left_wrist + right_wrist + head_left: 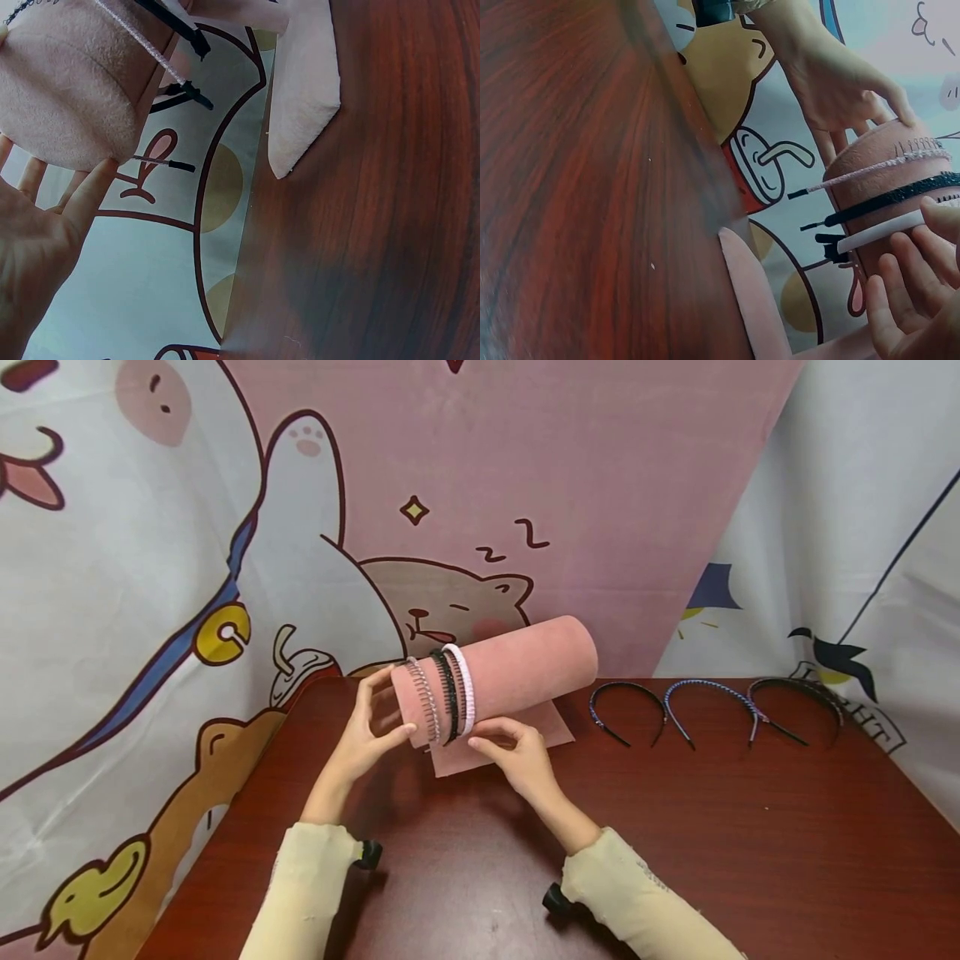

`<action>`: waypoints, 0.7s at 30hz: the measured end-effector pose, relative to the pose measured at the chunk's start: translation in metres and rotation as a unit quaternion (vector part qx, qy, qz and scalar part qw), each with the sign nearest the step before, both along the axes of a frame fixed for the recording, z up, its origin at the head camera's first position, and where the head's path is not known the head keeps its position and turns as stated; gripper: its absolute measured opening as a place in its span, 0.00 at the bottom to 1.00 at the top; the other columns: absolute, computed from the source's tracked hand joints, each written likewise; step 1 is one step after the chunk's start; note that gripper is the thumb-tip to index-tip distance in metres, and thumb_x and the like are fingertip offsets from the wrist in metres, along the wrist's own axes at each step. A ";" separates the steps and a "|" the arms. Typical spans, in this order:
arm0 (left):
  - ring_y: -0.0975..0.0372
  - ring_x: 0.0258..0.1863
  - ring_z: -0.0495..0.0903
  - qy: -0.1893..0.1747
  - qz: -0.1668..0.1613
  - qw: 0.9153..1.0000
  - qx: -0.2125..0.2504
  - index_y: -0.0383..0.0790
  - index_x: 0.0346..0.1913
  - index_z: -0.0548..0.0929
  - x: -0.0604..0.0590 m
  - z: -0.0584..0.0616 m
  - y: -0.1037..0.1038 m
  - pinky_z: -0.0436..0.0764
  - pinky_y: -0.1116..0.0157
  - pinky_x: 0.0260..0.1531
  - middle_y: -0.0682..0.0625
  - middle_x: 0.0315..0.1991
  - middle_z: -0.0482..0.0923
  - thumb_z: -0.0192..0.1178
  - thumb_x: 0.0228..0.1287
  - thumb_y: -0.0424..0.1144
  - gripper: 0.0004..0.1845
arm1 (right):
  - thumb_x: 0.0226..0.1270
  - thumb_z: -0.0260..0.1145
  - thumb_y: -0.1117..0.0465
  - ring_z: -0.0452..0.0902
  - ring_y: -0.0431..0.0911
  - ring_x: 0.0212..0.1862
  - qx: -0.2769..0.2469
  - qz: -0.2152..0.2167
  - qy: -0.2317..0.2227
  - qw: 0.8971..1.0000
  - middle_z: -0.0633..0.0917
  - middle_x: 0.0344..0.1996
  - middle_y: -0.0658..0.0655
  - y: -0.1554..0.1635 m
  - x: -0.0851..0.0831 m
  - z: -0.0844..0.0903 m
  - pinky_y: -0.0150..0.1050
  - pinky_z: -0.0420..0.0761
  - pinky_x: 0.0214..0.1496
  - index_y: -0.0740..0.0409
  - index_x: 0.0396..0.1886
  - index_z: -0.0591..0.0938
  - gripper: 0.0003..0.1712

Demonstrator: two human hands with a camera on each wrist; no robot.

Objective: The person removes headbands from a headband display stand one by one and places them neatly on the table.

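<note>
A pink plush roll-shaped headband holder point(528, 664) lies tilted on its base point(555, 731), its right end higher. Three headbands sit round its left part: a pale twisted one point(424, 697), a black one point(452, 702) and a white one point(467, 685). My left hand point(360, 731) grips the roll's left end, thumb in front and fingers behind; the left wrist view shows the fingers against the round end face point(67, 112). With thumb and fingers, my right hand point(525, 760) pinches the white headband near its lower end point(885, 229).
Three more headbands stand at the table's back right: a dark blue one point(626, 687), a blue one point(705, 683) and a dark one point(798, 683). A printed cloth point(600, 468) hangs behind the brown table point(712, 852).
</note>
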State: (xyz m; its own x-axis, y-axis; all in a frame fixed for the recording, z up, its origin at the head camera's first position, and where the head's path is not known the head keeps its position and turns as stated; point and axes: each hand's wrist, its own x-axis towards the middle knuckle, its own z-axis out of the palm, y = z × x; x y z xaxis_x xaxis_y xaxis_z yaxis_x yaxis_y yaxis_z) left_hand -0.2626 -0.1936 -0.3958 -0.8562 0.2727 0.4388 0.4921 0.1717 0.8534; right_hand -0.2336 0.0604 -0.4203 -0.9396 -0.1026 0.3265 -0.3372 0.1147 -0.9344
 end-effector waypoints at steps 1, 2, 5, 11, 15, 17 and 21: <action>0.48 0.73 0.60 0.000 0.000 1.000 0.000 0.43 0.76 0.52 0.000 0.000 0.000 0.67 0.40 0.69 0.50 0.75 0.53 0.66 0.58 0.27 0.46 | 0.59 0.75 0.62 0.85 0.39 0.42 -0.004 -0.002 0.000 1.000 0.90 0.40 0.62 -0.002 0.000 -0.001 0.31 0.84 0.49 0.61 0.42 0.88 0.12; 0.48 0.73 0.60 0.000 0.001 1.000 -0.001 0.42 0.76 0.51 0.000 0.000 0.000 0.67 0.40 0.69 0.50 0.75 0.53 0.66 0.58 0.27 0.46 | 0.59 0.75 0.63 0.85 0.39 0.42 -0.008 -0.002 0.002 1.000 0.90 0.39 0.62 -0.003 0.000 -0.002 0.32 0.84 0.50 0.62 0.41 0.88 0.11; 0.48 0.72 0.60 0.002 0.002 1.000 -0.002 0.39 0.76 0.51 -0.001 0.000 -0.001 0.67 0.40 0.68 0.49 0.75 0.53 0.66 0.58 0.26 0.46 | 0.59 0.75 0.63 0.84 0.41 0.42 -0.015 -0.007 0.005 1.000 0.89 0.39 0.62 -0.008 0.000 -0.003 0.32 0.84 0.49 0.62 0.40 0.87 0.11; 0.48 0.72 0.60 0.001 0.004 1.000 -0.003 0.45 0.75 0.53 0.002 0.001 0.000 0.67 0.39 0.68 0.50 0.75 0.53 0.66 0.58 0.26 0.46 | 0.58 0.76 0.63 0.84 0.42 0.40 -0.036 -0.041 0.004 0.999 0.89 0.37 0.62 -0.018 0.000 -0.004 0.29 0.84 0.45 0.62 0.37 0.88 0.09; 0.48 0.73 0.60 0.003 0.004 1.000 -0.005 0.46 0.76 0.53 0.002 0.001 0.000 0.67 0.39 0.68 0.50 0.75 0.53 0.66 0.58 0.26 0.46 | 0.56 0.76 0.63 0.84 0.39 0.37 -0.052 -0.073 0.012 0.996 0.89 0.33 0.61 -0.024 0.000 -0.005 0.27 0.83 0.40 0.62 0.33 0.88 0.08; 0.47 0.72 0.60 0.005 0.003 1.000 -0.005 0.45 0.76 0.53 0.002 0.001 0.000 0.67 0.39 0.68 0.49 0.75 0.54 0.66 0.58 0.26 0.46 | 0.56 0.77 0.62 0.83 0.38 0.34 -0.052 -0.090 0.025 0.994 0.89 0.31 0.61 -0.027 0.001 -0.005 0.27 0.81 0.37 0.62 0.32 0.88 0.08; 0.48 0.72 0.61 0.005 0.004 1.000 -0.003 0.45 0.75 0.53 0.001 0.001 0.001 0.67 0.39 0.68 0.49 0.75 0.54 0.66 0.57 0.26 0.46 | 0.58 0.75 0.62 0.80 0.38 0.32 -0.043 -0.108 0.054 0.992 0.88 0.28 0.58 -0.030 0.001 -0.007 0.27 0.79 0.37 0.60 0.29 0.86 0.06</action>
State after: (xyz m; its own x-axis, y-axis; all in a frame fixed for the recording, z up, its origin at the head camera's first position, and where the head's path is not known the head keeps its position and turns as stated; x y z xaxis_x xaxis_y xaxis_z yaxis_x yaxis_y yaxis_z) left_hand -0.2613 -0.1924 -0.3947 -0.8539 0.2678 0.4463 0.4994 0.1802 0.8474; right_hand -0.2328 0.0302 -0.4277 -0.8955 0.1289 0.4261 -0.4129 0.1169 -0.9032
